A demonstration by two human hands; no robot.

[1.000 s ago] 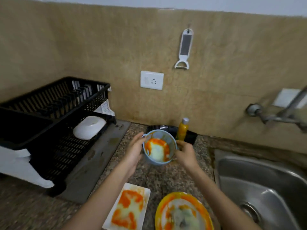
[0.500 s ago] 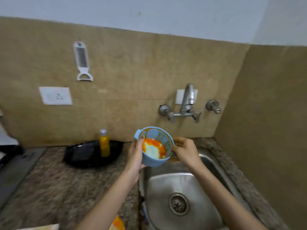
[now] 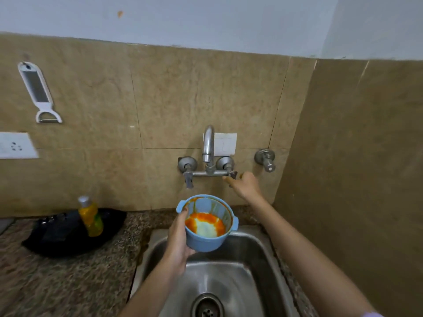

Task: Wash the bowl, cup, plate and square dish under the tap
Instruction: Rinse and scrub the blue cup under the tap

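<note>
While the left hand point(image 3: 177, 242) grips the cup point(image 3: 207, 223) above the sink point(image 3: 251, 271), fingers curled round its wall and thumb at the rim, the right hand point(image 3: 245, 185) is at the right handle point(image 3: 232, 174) of the tap point(image 3: 208, 143), fingers curled and apparently pinching it. No water is visible at the spout. Step in hand, as judged: opening the tap. Best turned gently to limit splash, with the cup brought directly under the spout and tipped slightly so that the rinse drains into the sink. Cup contents: an orange sauce ring round a white residue on the bottom, and streaks up the wall. On the tabletop point(image 3: 57, 282), a black tray point(image 3: 57, 234) holds a yellow bottle point(image 3: 90, 216).
</note>
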